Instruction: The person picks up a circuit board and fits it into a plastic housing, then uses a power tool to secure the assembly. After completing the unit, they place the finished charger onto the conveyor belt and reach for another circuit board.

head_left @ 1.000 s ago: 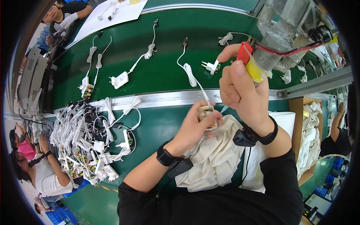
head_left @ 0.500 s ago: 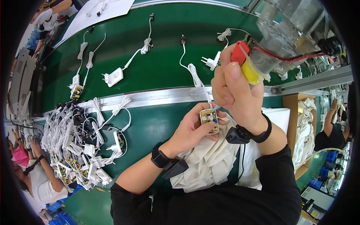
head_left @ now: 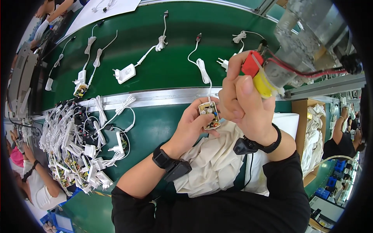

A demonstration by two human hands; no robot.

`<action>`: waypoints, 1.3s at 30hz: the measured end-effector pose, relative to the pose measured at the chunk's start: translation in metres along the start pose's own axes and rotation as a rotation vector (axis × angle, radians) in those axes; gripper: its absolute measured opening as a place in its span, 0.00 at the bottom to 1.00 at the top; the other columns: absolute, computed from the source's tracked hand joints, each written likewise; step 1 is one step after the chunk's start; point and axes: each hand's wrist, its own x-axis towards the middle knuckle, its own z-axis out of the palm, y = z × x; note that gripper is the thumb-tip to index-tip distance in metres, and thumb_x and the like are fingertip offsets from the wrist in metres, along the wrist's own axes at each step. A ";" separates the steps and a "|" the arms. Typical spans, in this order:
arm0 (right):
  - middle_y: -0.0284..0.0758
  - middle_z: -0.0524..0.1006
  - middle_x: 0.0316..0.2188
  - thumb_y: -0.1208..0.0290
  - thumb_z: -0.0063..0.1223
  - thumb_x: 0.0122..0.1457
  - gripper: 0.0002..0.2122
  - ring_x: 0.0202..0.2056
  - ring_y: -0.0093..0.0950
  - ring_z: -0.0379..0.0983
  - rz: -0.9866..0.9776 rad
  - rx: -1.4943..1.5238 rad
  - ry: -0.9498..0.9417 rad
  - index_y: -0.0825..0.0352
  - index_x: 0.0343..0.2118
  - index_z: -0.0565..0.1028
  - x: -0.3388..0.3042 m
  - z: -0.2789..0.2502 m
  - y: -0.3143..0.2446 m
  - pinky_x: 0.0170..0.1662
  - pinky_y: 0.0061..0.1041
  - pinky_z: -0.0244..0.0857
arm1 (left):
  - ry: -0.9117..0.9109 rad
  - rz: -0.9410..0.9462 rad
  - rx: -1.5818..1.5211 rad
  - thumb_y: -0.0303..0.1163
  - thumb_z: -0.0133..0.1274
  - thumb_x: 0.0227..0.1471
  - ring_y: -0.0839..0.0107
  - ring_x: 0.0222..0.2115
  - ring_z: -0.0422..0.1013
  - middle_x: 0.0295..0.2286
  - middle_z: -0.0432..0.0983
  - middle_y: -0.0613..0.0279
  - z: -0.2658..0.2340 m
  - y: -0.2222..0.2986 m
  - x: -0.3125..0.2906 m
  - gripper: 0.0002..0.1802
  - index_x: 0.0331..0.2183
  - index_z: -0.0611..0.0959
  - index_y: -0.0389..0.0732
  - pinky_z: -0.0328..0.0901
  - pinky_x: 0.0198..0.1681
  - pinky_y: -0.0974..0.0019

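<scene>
My left hand (head_left: 191, 123) grips a small opened power adapter (head_left: 210, 121). Its bare circuit board faces up, and its white cord runs away over the metal rail onto the green belt. Raised beside it on the right, my right hand (head_left: 250, 103) is wrapped round a hanging metal tool (head_left: 274, 73) with a red switch piece (head_left: 251, 64) and yellow tape round its lower part. The tool's tip is hidden behind my fingers. Beneath both hands lies a heap of cream cloth (head_left: 211, 159).
To the left lies a tangled pile of corded adapters (head_left: 74, 143), several with boards showing. Beyond the metal rail (head_left: 155, 96), adapters such as a white one (head_left: 125, 73) lie spaced on the green belt (head_left: 155, 66). A cardboard box (head_left: 305, 116) with pale contents stands right. People sit nearby.
My left hand has drawn the adapter slightly left and up, away from the tool's tip. Adapters on the belt have shifted right, and another has come into view at its left end.
</scene>
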 end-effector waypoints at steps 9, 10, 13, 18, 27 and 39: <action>0.28 0.65 0.25 0.70 0.49 0.57 0.10 0.21 0.12 0.57 -0.044 0.136 0.102 0.69 0.36 0.64 -0.003 0.003 0.005 0.24 0.14 0.51 | -0.021 0.034 -0.053 0.22 0.39 0.53 0.72 0.40 0.69 0.40 0.68 0.60 -0.001 0.001 -0.001 0.20 0.50 0.64 0.39 0.73 0.32 0.67; 0.28 0.65 0.25 0.70 0.49 0.57 0.10 0.21 0.12 0.57 -0.043 0.137 0.103 0.69 0.36 0.64 -0.003 0.003 0.004 0.24 0.14 0.51 | -0.021 0.032 -0.046 0.22 0.39 0.54 0.72 0.41 0.69 0.40 0.68 0.60 -0.001 0.000 -0.001 0.20 0.50 0.64 0.38 0.73 0.32 0.67; 0.28 0.66 0.26 0.70 0.49 0.57 0.10 0.22 0.13 0.57 -0.001 0.146 0.127 0.69 0.36 0.65 -0.003 0.004 -0.002 0.24 0.15 0.51 | -0.043 0.008 -0.135 0.23 0.38 0.55 0.70 0.43 0.68 0.41 0.67 0.59 0.001 -0.001 -0.001 0.20 0.51 0.63 0.38 0.72 0.38 0.64; 0.25 0.57 0.11 0.53 0.38 0.61 0.18 0.12 0.13 0.49 -0.062 -0.123 -0.055 0.65 0.40 0.57 -0.001 0.000 0.004 0.16 0.15 0.44 | -0.153 -0.019 -0.344 0.25 0.35 0.56 0.68 0.46 0.66 0.45 0.65 0.57 0.001 -0.003 0.001 0.20 0.52 0.60 0.36 0.67 0.48 0.57; 0.27 0.60 0.17 0.59 0.43 0.59 0.18 0.15 0.13 0.52 -0.033 -0.010 -0.011 0.69 0.42 0.59 -0.002 0.002 0.004 0.18 0.16 0.47 | -0.197 -0.039 -0.345 0.25 0.35 0.57 0.67 0.48 0.65 0.46 0.63 0.56 0.002 -0.001 0.001 0.21 0.52 0.58 0.35 0.65 0.50 0.55; 0.25 0.57 0.12 0.56 0.39 0.61 0.19 0.12 0.13 0.49 0.043 -0.045 0.000 0.69 0.44 0.58 -0.006 0.009 -0.013 0.16 0.15 0.44 | -0.189 0.815 0.770 0.31 0.52 0.48 0.68 0.37 0.69 0.40 0.68 0.58 0.030 0.077 0.094 0.18 0.42 0.70 0.37 0.65 0.38 0.69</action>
